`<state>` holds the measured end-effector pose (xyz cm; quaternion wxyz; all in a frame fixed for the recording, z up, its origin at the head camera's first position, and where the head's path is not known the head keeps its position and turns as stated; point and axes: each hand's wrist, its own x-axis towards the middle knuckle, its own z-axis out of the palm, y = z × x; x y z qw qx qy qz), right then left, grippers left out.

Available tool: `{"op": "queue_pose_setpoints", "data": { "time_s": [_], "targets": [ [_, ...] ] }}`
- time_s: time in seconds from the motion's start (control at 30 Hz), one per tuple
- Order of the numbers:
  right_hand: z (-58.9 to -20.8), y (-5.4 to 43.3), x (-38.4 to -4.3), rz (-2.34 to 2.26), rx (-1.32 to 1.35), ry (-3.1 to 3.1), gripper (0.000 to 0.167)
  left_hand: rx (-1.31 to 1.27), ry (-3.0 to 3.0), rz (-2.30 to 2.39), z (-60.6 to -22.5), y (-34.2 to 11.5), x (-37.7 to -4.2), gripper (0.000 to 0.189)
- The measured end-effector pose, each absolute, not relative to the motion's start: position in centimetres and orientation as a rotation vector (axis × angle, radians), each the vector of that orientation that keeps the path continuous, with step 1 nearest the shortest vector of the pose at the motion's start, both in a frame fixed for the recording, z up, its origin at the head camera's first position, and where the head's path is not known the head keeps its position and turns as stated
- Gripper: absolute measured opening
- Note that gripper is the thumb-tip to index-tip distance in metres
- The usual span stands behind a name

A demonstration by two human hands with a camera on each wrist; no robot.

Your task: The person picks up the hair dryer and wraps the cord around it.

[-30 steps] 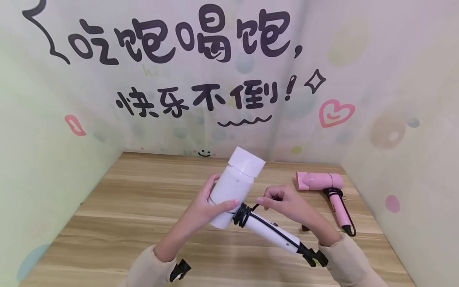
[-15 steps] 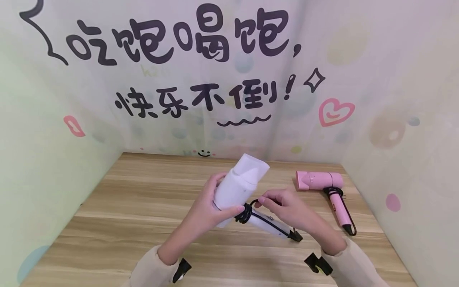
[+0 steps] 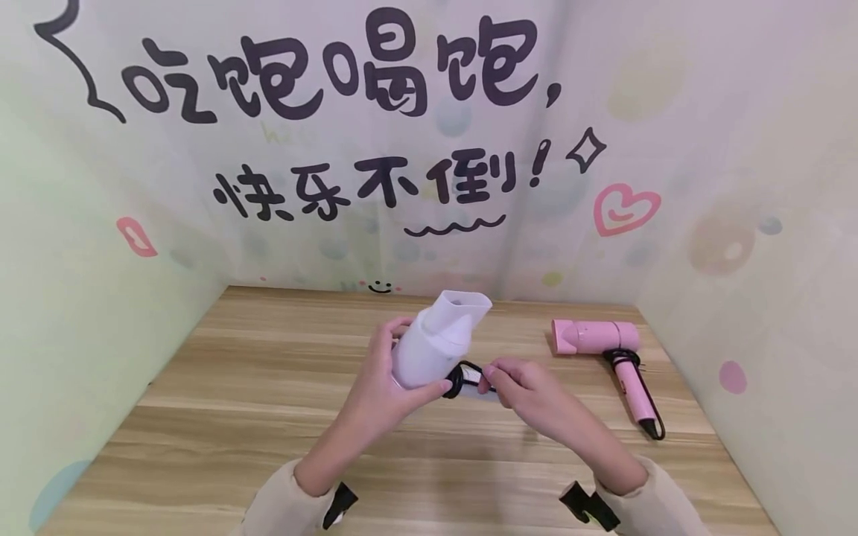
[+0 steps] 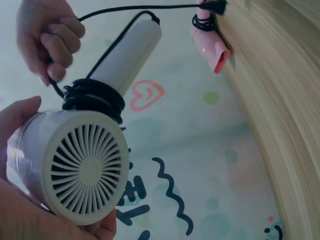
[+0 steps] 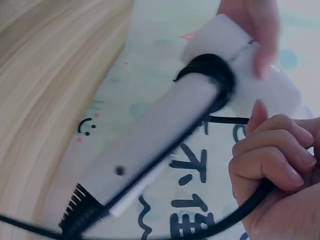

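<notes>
A white hair dryer (image 3: 429,353) is held up over the table, nozzle upward, its body gripped by my left hand (image 3: 380,383) with the thumb across the near side. Its round vent grille (image 4: 90,170) faces the left wrist camera. Several turns of black cord (image 5: 215,75) are wound round the handle (image 5: 150,125) close to the body. My right hand (image 3: 532,391) pinches a length of this cord beside the coil, the other fingers curled over it. From there the cord runs on to a dark end (image 4: 216,7). In the head view the right hand hides most of the handle.
A pink hair dryer (image 3: 596,337) lies at the right of the wooden table (image 3: 268,417), its black cord wrapped round its handle. A printed curtain wall (image 3: 375,253) closes off the back, with side walls left and right.
The white hair dryer has tilted, so its nozzle opening shows and its handle points away behind my right hand. My right hand has stayed near the coil, holding the cord.
</notes>
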<state>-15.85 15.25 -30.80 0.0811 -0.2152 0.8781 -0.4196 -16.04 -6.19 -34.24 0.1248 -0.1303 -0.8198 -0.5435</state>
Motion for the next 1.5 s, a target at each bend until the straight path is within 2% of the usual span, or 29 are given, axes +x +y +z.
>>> {"op": "queue_pose_setpoints", "data": {
  "time_s": [0.33,0.7,1.13,1.37,1.5],
  "targets": [
    [-31.5,13.2,-15.4,-1.247,-0.794,2.606,0.027,-0.285,-2.396,-1.528,-34.9,-6.4,-16.8,0.087],
    [-33.6,11.6,-14.7,-1.189,-0.951,2.681,0.019,-0.216,-2.238,-1.841,-34.6,-6.7,-16.9,0.084],
    [-35.3,10.6,-14.8,-1.277,-1.025,2.755,0.023,-0.102,-2.152,-2.062,-33.7,-6.9,-16.6,0.078],
    [-35.9,10.5,-15.5,-1.298,-0.903,2.695,0.035,-0.082,-2.019,-2.278,-33.2,-6.8,-16.6,0.071],
    [-36.5,11.1,-16.2,-1.308,-0.963,2.671,0.037,-0.082,-2.002,-2.325,-33.2,-6.8,-16.6,0.07]
  ]
}}
